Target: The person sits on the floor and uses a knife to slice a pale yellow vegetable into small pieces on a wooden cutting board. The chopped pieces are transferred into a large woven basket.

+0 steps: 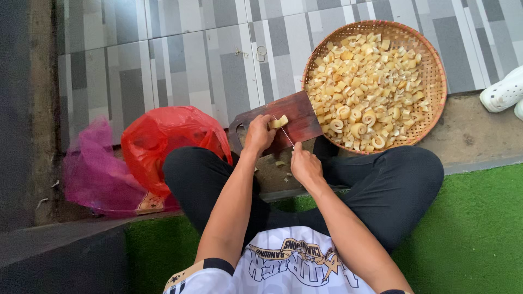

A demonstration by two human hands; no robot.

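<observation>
My left hand [259, 133] presses a pale yellow piece of food [280, 122] down on a dark wooden cutting board [297, 113] in front of my crossed legs. In my right hand [305, 165] is a thin knife [287, 137], its blade angled up to the piece beside my left fingers. A round woven basket [436, 73], holding several cut pale yellow chunks and curled slices, sits just right of the board and touches its edge.
A red plastic bag [163, 139] and a pink mesh bag [92, 169] lie to my left on the floor. A white shoe [504, 91] is at the right edge. Grey tiles lie beyond the board, green artificial turf [474, 234] under me.
</observation>
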